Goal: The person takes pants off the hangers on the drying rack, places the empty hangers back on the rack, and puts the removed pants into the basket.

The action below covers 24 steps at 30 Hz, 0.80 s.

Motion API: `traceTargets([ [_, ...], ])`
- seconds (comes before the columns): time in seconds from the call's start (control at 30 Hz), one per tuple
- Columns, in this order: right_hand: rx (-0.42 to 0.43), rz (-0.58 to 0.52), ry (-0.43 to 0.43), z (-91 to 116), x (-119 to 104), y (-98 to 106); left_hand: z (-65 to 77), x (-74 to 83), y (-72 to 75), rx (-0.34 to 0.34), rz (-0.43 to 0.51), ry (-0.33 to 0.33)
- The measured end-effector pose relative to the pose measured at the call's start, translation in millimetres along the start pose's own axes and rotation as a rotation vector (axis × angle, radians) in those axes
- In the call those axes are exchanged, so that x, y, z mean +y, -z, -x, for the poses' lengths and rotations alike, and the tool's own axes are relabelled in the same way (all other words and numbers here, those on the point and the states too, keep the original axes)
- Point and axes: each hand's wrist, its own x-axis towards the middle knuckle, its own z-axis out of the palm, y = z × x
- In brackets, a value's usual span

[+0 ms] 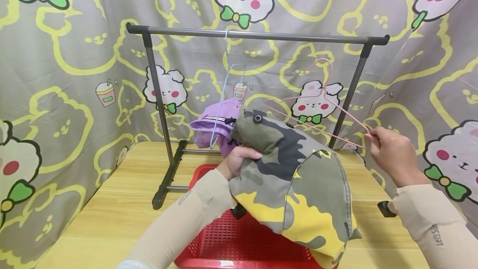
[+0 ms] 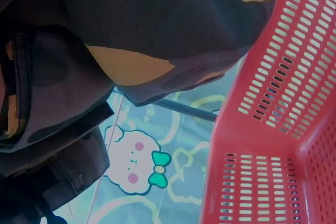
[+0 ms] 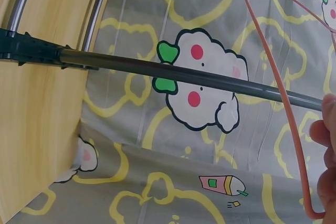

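A bunched camouflage garment (image 1: 272, 165) in green, grey and yellow, with a dark button near its upper edge, is in my left hand (image 1: 242, 157). The thumb lies over the fabric; the other fingers are hidden behind it. My right hand (image 1: 392, 152) pinches a pink hanger (image 1: 347, 115) by its right corner, hook upward. The hanger's far arm reaches left, just above the garment's upper edge. In the right wrist view the fingers (image 3: 328, 124) sit at the end of the pink hanger (image 3: 273, 66). The garment (image 2: 147, 30) fills the upper left wrist view.
A dark metal rack (image 1: 254, 34) stands on the wooden table (image 1: 104, 211). From its rail a light blue hanger (image 1: 224, 86) hangs, with a purple garment (image 1: 213, 119) by it. Below the camouflage garment sits a red perforated basket (image 1: 239, 240). A patterned curtain (image 1: 74, 94) surrounds the table.
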Motion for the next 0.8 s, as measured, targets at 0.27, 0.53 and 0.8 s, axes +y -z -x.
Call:
traceTargets([
  [0.27, 0.025, 0.005, 0.011, 0, 1, 0, 6.2, 0.6, 3.2, 0.057, -0.017, -0.012],
  [0.53, 0.073, 0.008, 0.044, 0, 5, -2, 12.3, 0.9, 3.5, 0.073, -0.037, -0.029],
  [0.8, 0.012, 0.007, 0.000, 0, 5, 0, 16.6, 0.5, 8.0, 0.135, -0.031, -0.011],
])
